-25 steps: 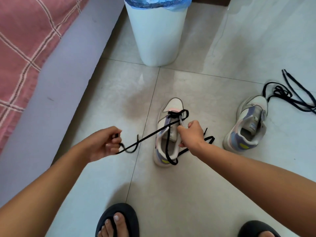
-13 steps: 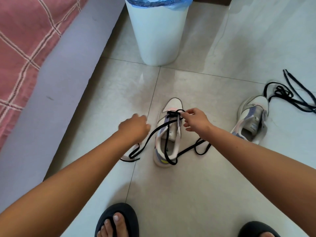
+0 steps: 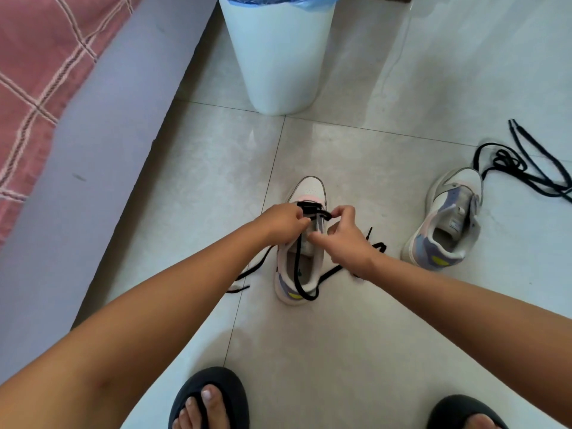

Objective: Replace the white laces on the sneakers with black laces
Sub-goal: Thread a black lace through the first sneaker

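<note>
Bed: pink checked cover, far left, unchanged.
Bin: white with blue liner, upright beyond the shoes, unmoved.
Left hand: now at the near sneaker's left eyelets, fingers curled, pinching the lace; half a second ago still short of the shoe, out to its left.
Near sneaker: centre floor, toe pointing away, same spot as before.
Lace: black, threaded through the front eyelets, one run down inside the shoe and over the heel, loose ends trailing on tile either side.
Right hand: fingers curled, pinching the lace at the right eyelets, barely shifted.
Second sneaker: right, unlaced, untouched.
Spare lace: black tangle by its toe.
</note>
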